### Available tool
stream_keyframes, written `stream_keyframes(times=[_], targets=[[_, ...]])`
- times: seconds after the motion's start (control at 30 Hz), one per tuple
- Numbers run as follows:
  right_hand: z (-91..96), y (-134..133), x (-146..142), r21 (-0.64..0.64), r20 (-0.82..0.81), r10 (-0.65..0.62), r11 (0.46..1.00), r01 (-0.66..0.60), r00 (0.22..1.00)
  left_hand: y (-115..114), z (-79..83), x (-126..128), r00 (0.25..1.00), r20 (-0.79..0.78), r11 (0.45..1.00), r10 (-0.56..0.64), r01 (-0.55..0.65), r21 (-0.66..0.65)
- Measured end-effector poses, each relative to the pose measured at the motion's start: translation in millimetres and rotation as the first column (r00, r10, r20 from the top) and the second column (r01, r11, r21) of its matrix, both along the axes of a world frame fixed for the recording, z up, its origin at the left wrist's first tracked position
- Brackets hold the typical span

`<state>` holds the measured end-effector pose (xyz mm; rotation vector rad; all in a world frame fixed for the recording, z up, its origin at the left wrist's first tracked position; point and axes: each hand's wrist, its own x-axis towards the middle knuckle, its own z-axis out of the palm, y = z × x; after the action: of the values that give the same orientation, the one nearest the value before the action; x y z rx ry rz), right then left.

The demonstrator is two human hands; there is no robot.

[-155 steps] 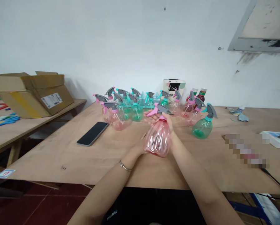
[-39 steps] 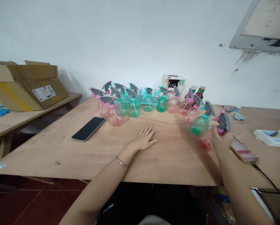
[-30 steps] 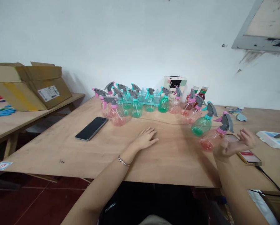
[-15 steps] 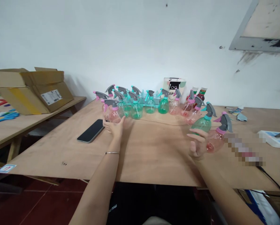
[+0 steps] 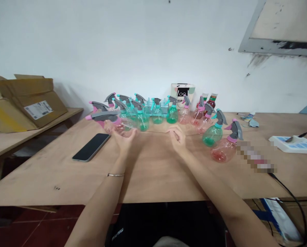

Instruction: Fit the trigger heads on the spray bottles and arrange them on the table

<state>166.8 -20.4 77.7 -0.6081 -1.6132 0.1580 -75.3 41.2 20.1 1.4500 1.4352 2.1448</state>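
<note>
A pink spray bottle [image 5: 115, 118] with a grey-and-pink trigger head is tilted onto its side in my left hand [image 5: 124, 139]. The clear body points right and the nozzle left; my fingers wrap it from below. Across from it, my right hand [image 5: 178, 139] hovers over the table with curled fingers and nothing visible in them. To its right stand a green spray bottle [image 5: 213, 135] and another pink spray bottle [image 5: 223, 149], both upright with a little liquid. More green spray bottles [image 5: 142, 120] and pink ones stand in a curved row behind my hands.
A phone [image 5: 91, 147] lies on the table [image 5: 153, 178] left of my hands. Behind the row are a printed bag [image 5: 181, 91] and red sauce bottles [image 5: 212, 98]. At right are a white power strip [image 5: 294, 144] and a black cable [image 5: 288, 188]. A cardboard box [image 5: 35, 103] sits far left.
My left hand has lifted the pink spray bottle and tipped it sideways. My right hand has moved left, away from the right-hand bottles. The view has shifted slightly right.
</note>
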Motion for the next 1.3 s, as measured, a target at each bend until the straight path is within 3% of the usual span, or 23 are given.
stream_keyframes(times=[0.1,0.17,0.23,0.37,0.6,0.67,0.8,0.9,1.0,1.07,1.13,1.2,1.27,1.3], targets=[[14.0,19.0,-18.0,-0.193,-0.108,0.098,0.974,-0.118,0.989,-23.3,5.3,36.9,0.956,-0.136,0.961,-0.26,0.27,0.061],[21.9,28.0,-26.7,-0.316,-0.148,0.219,0.914,-0.256,0.965,-35.4,7.2,54.7,0.858,-0.274,0.893,-0.434,0.449,-0.006],[28.2,32.8,-31.2,-0.409,-0.14,0.363,0.826,-0.388,0.921,-43.8,9.0,64.3,0.777,-0.345,0.841,-0.527,0.535,-0.082],[35.3,31.0,-28.7,-0.527,-0.072,0.55,0.687,-0.5,0.832,-53.8,13.3,67.2,0.711,-0.4,0.811,-0.579,0.55,-0.198],[39.9,11.8,-16.3,-0.628,-0.052,0.582,0.612,-0.48,0.811,-61.6,9.7,70.9,0.606,-0.413,0.732,-0.68,0.597,-0.328],[37.8,10.2,-12.7,-0.643,-0.089,0.654,0.538,-0.545,0.751,-62.0,8.0,72.4,0.567,-0.42,0.701,-0.708,0.633,-0.327],[18.0,16.8,-4.1,-0.652,-0.22,0.762,0.35,-0.673,0.609,-64.7,9.0,74.9,0.53,-0.457,0.693,-0.714,0.625,-0.359],[-0.8,23.8,1.7,-0.642,-0.303,0.764,0.278,-0.715,0.57,-66.7,10.6,76.9,0.504,-0.465,0.681,-0.728,0.608,-0.407],[-8.6,26.8,6.6,-0.621,-0.4,0.705,0.261,-0.739,0.585,-64.8,9.8,77.8,0.496,-0.415,0.643,-0.762,0.655,-0.397],[-6.6,26.4,10.6,-0.569,-0.488,0.635,0.287,-0.77,0.598,-60.6,7.8,76.9,0.514,-0.316,0.598,-0.798,0.742,-0.304],[-2.2,24.1,15.4,-0.506,-0.57,0.57,0.324,-0.8,0.592,-54.5,5.2,74.9,0.568,-0.183,0.595,-0.803,0.784,-0.178],[1.6,20.2,20.2,-0.459,-0.618,0.545,0.334,-0.823,0.566,-47.8,2.0,72.2,0.67,-0.102,0.676,-0.736,0.718,-0.165],[3.0,15.3,23.4,-0.453,-0.627,0.571,0.285,-0.845,0.529,-41.8,-2.4,69.4,0.755,-0.18,0.765,-0.631,0.567,-0.304],[2.9,12.6,24.1,-0.463,-0.622,0.593,0.248,-0.851,0.511,-39.3,-5.3,68.0,0.757,-0.27,0.789,-0.594,0.484,-0.379]])
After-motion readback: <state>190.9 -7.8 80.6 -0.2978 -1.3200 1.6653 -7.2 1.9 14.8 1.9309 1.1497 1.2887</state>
